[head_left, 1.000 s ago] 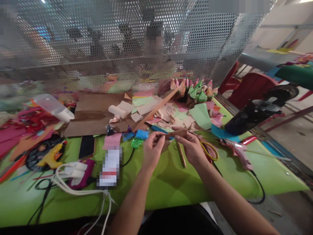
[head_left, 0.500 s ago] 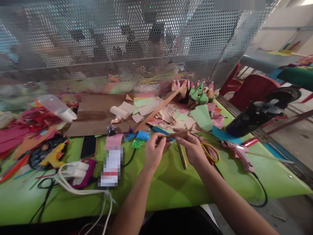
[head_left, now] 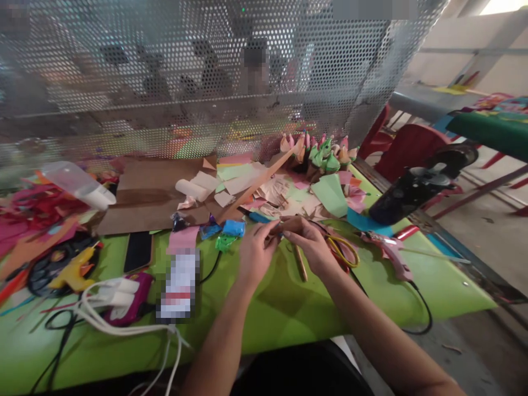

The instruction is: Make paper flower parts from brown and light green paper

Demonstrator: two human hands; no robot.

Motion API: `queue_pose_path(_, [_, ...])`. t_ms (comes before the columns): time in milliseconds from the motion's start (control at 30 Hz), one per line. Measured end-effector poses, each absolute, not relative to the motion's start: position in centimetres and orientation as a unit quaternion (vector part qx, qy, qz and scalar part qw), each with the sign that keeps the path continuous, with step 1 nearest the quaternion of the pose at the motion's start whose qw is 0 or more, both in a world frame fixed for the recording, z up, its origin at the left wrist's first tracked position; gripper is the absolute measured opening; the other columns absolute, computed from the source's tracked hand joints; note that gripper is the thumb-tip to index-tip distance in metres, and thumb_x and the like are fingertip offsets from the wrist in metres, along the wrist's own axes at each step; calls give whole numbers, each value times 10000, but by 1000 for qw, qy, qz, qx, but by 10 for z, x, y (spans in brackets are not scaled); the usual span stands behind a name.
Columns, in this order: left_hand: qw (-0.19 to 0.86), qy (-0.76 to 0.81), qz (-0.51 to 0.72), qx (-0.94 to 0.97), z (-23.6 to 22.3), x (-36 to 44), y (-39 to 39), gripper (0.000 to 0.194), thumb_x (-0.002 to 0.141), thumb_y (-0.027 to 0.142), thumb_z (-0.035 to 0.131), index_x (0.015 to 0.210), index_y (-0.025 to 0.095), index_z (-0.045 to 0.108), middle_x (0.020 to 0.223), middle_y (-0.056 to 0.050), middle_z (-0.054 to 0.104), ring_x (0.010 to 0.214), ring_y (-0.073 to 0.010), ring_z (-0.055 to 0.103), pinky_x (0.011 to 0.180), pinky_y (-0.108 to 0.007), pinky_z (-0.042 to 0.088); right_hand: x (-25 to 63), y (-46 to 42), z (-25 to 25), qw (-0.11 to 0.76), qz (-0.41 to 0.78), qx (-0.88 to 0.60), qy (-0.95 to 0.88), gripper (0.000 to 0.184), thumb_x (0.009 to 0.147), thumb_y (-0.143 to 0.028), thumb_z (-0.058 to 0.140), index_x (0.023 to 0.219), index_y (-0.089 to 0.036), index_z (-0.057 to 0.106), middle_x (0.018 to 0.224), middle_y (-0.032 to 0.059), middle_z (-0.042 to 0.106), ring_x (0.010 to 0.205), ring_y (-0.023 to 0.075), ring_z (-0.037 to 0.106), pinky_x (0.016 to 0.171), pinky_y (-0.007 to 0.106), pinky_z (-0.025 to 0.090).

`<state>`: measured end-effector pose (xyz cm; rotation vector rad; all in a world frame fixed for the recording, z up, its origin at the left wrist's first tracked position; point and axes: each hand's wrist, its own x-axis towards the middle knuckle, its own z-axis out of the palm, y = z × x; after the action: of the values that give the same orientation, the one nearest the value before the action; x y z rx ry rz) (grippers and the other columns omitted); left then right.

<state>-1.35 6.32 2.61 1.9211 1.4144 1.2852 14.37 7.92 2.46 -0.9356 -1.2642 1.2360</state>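
Observation:
My left hand (head_left: 256, 250) and my right hand (head_left: 310, 242) meet over the middle of the green table (head_left: 284, 319). Both pinch a small piece of brown paper (head_left: 274, 232) between their fingertips; the fingers hide most of it. Just below my hands lies a thin brown stick (head_left: 301, 265). A blue-handled tool (head_left: 259, 217) rests right behind my left fingers. To the left of that hand are a blue packet (head_left: 234, 228) and a green packet (head_left: 226, 242). A coil of yellow cord (head_left: 345, 252) sits beside my right hand.
A pink glue gun (head_left: 391, 253) and a dark bottle (head_left: 406, 195) stand at the right. Several paper flowers (head_left: 325, 154), paper scraps and brown cardboard (head_left: 144, 192) fill the back. Leftward are a yellow glue gun (head_left: 76, 272), a purple power strip (head_left: 134, 300) and phones.
My fingers have drawn closer together around the brown paper, and less of it shows. The whole view has shifted slightly, so the table's things appear further left.

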Motion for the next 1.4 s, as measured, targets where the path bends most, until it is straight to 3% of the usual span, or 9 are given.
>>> queue_pose_path(167, [135,527,420,727,21,-17,66,253,881,119,648,1106,209,722,958,-74,740,915,-232,677,846,-349,533,147,83,16,528,506,-417,-540,272,749,-425,779,931,-228,735,1023,54,720,1056,260,616,971,392,456])
queue_pose_path(267, [112,538,398,735,21,-18,67,236,894,130,646,1113,192,712,956,-74,743,893,-228,681,818,-343,537,149,86,11,526,472,-443,-552,293,776,-479,748,895,-211,728,973,59,714,987,254,622,905,385,489])
queue_pose_path(400, [87,537,369,754,21,-16,66,375,884,142,671,1252,215,658,1039,-83,740,975,-247,688,847,-359,539,150,87,10,517,444,-452,-575,301,811,-508,707,852,-212,747,1002,76,717,1019,268,627,906,389,502])
queue_pose_path(533, [79,534,339,771,19,-14,66,494,888,143,658,1366,246,583,1123,-91,732,1048,-266,682,896,-393,534,149,83,17,509,422,-441,-607,245,800,-461,729,845,-222,764,1131,86,691,1119,281,613,1009,422,464])
queue_pose_path(667, [120,529,337,770,19,-15,66,472,920,151,599,1385,222,560,1168,-114,724,1081,-288,674,922,-436,530,149,79,25,523,379,-428,-632,155,780,-387,767,818,-238,755,1174,81,676,1179,286,592,1070,445,425])
queue_pose_path(900, [285,480,411,721,22,-16,68,401,971,283,538,1367,227,561,1266,-114,697,1138,-282,656,978,-446,517,150,73,29,577,353,-380,-631,105,808,-331,767,883,-272,724,1212,61,660,1207,269,585,1055,438,439])
queue_pose_path(1100, [409,445,462,649,19,-12,67,421,941,417,586,1324,245,610,1246,-92,702,1180,-274,638,982,-415,525,152,70,29,582,374,-372,-620,477,826,-383,764,1275,-325,612,1287,53,630,1085,240,625,957,410,494])
queue_pose_path(1233, [449,408,481,633,18,-12,64,459,926,475,598,1327,251,606,1342,-85,659,1245,-265,604,1024,-396,499,151,70,32,578,365,-362,-634,406,812,-425,774,1181,-299,660,1247,61,647,1198,271,589,1019,424,470])
queue_pose_path(1400, [379,440,462,671,15,-13,64,428,922,469,605,1289,251,638,1236,-83,690,1180,-268,613,1024,-408,478,149,69,35,581,345,-364,-641,278,818,-416,766,1047,-276,695,1242,73,656,1235,281,573,1069,443,436])
